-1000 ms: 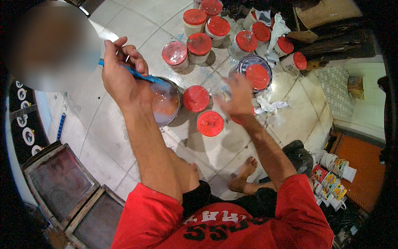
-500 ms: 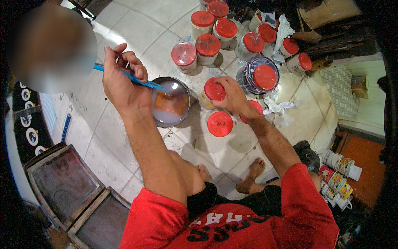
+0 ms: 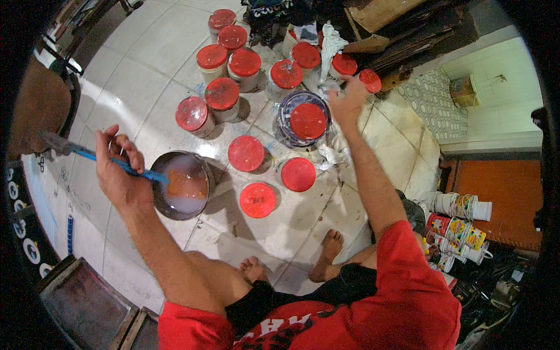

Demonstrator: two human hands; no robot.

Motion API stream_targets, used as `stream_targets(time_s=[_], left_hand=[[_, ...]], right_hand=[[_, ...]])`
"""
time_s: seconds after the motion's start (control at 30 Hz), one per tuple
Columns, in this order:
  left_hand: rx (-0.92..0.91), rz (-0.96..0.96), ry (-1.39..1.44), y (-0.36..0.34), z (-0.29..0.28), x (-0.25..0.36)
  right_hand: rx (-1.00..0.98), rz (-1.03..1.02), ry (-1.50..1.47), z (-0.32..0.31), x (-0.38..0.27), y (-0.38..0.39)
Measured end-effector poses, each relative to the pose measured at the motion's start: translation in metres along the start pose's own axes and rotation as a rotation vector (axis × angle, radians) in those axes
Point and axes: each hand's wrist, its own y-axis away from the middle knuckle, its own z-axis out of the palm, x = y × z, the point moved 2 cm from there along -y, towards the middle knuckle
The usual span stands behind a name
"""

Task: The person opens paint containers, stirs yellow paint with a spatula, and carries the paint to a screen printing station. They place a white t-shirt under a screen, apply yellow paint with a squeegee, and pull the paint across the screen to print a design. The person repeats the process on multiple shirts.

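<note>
In my left hand [image 3: 121, 166] is a long blue tool [image 3: 153, 174] with a greyish flat end, its blue end slanting over a round pot [image 3: 186, 207] of cloudy liquid with an orange thing inside. My right hand [image 3: 347, 105], slightly blurred, is raised with its fingers apart, just right of a dark-rimmed bucket that has a red-lidded tub [image 3: 308, 121] on it, near rear tubs [image 3: 369, 80]. Three red lids [image 3: 245, 153] top containers between the pot and my right forearm. Crumpled white paper [image 3: 332, 156] lies beside them.
Several red-lidded tubs [image 3: 210, 58] stand behind. Stacked cardboard [image 3: 402, 35] lies back right, a doorway beyond. Stacked white containers [image 3: 458, 236] are at the right. Framed screens [image 3: 87, 294] lean lower left; a brown shape [image 3: 44, 108] I cannot make out is at the left edge.
My right hand has let go of the red-lidded container near the pot and moved up and right toward the rear tubs. My left hand still holds the blue tool.
</note>
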Motion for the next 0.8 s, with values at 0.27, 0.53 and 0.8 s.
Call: stream_targets(time_s=[0.27,0.53,0.8], left_hand=[[0.005,0.012,-0.201,0.023,-0.006,-0.004],[0.075,-0.077,-0.423,0.053,0.038,-0.035],[-0.277,-0.385,-0.525,0.104,0.091,-0.101]], right_hand=[[-0.303,0.329,0.485,0.020,0.250,-0.023],[-0.570,0.463,0.315,0.003,0.269,-0.018],[-0.659,0.481,0.019,-0.099,0.229,0.014]])
